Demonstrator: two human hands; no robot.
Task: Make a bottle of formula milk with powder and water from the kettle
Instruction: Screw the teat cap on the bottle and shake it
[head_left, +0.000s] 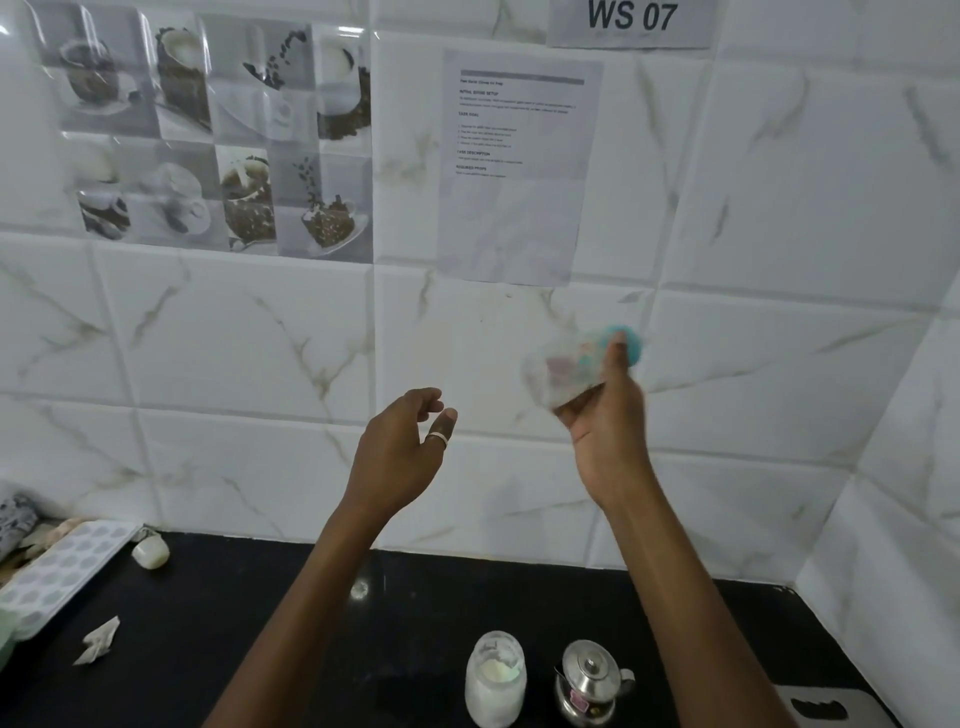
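Above, "WS 07" sign (631, 18) on wall; right hand (605, 415) clamped on blurred bottle (571, 364) (teal cap) below it; left hand (400, 447) loosely spread, empty; kettle (589, 680) on table (260, 623).

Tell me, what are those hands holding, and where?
The right hand holds a blurred baby bottle around its body, teal cap uppermost. The left hand holds nothing.

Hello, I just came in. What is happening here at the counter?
A person is making formula milk. The right hand holds up a baby bottle with a teal cap; it is blurred, probably from shaking. The left hand is raised, open and empty. On the black counter below stand a jar of white powder and a small steel kettle.
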